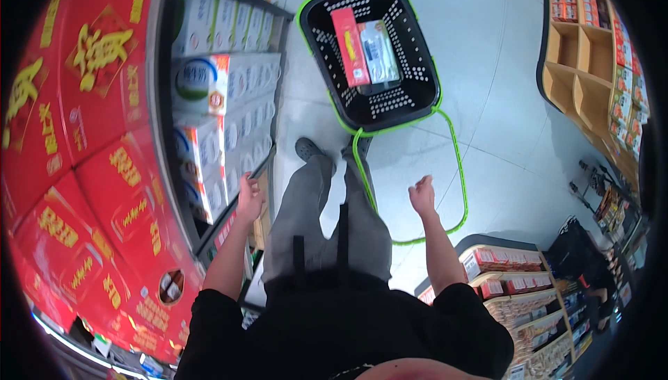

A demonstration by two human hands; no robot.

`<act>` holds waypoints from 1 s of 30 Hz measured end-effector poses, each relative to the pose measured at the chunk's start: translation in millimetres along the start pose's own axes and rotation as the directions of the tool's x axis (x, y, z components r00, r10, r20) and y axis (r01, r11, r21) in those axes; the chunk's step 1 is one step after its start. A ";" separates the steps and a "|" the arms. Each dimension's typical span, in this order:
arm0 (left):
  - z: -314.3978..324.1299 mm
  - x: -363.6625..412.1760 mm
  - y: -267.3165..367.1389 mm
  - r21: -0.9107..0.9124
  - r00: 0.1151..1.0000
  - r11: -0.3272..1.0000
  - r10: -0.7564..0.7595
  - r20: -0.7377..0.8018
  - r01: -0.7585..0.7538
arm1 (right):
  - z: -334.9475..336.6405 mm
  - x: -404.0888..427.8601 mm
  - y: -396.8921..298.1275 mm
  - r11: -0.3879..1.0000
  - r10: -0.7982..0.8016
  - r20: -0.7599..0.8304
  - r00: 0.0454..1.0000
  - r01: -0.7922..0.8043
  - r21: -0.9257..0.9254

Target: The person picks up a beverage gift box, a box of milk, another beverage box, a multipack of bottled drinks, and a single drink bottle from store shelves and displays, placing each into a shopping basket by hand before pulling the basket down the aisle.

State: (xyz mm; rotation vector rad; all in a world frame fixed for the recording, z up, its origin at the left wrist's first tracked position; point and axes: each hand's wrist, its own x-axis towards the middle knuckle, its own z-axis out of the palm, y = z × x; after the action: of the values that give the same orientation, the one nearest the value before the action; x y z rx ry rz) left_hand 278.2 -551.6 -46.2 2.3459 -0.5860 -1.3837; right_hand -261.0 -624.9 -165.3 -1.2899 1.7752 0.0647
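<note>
A black plastic shopping basket (pixel 412 106) with a green rim stands on the floor in front of my feet. Inside it a red box (pixel 349 46) lies beside a white and green carton (pixel 379 51); something dark shows under them. The basket's long green handle (pixel 462 176) is folded out towards me on the right. My left hand (pixel 251 197) hangs close to the edge of a shelf with white milk cartons (pixel 245 80), fingers slightly curled, holding nothing. Over the floor, within the handle's loop in the picture, my right hand (pixel 421 195) is empty with its fingers loosely bent.
Large stacked red boxes (pixel 104 119) fill the left side beside the milk shelf. A wooden display rack (pixel 576 62) with small boxes stands at the upper right. Another shelf of packaged goods (pixel 522 296) is at the lower right, with a person (pixel 600 281) in dark clothes beyond it.
</note>
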 end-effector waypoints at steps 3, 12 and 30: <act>-40.8 -98.2 -117.5 0.555 0.996 0.832 0.045 -0.076 0.005 | 10.9 -95.8 42.7 0.854 0.216 0.423 0.880 0.039 -0.518; -24.2 -282.0 -194.7 -0.398 0.838 0.754 -0.541 0.075 0.523 | 45.8 -165.7 77.5 0.586 0.352 0.580 0.734 0.310 -0.749; 186.8 -706.6 -666.2 -0.415 0.701 0.607 -0.703 0.117 0.678 | 89.6 -332.1 21.0 0.306 -0.133 0.495 0.859 0.510 -0.804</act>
State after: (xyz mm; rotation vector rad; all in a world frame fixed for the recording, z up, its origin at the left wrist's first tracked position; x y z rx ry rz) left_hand -81.8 363.6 58.6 2.2816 0.7041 -1.5096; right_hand -208.5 -327.2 0.2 -2.2578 1.0342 1.1605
